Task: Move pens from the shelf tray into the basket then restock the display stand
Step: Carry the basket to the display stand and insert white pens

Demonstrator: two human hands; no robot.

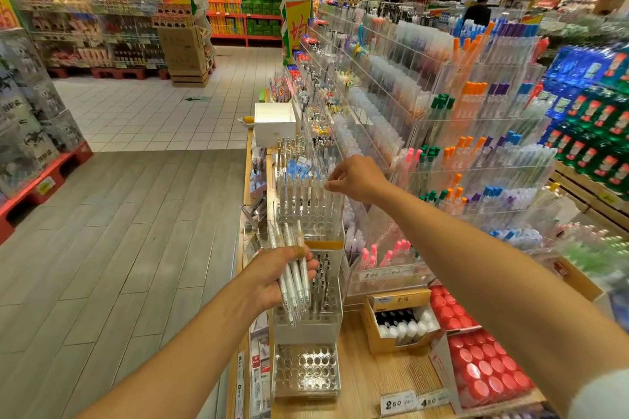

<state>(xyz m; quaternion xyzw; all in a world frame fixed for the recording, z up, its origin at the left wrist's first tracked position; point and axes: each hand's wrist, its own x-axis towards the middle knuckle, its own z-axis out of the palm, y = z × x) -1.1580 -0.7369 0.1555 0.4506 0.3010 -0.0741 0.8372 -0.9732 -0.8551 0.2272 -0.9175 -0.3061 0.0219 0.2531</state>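
My left hand (pixel 277 277) grips a bundle of several white pens (pixel 294 269), held upright over a clear display stand with holes (pixel 306 309). Farther back, my right hand (pixel 354 178) pinches the top of one pale pen (pixel 328 196) standing in a taller clear display stand (pixel 308 211) that holds a row of upright pale pens. A third holed stand (pixel 306 369) sits nearest me with no pens in it. All stands rest on a wooden shelf top (pixel 360 381). No basket is in view.
A white open box (pixel 274 119) stands farther along the shelf. A cardboard box of small bottles (pixel 400 320) and red-capped packs (pixel 483 367) lie to the right. Acrylic racks of coloured pens (pixel 459 133) rise behind. The aisle floor (pixel 136 231) lies to the left.
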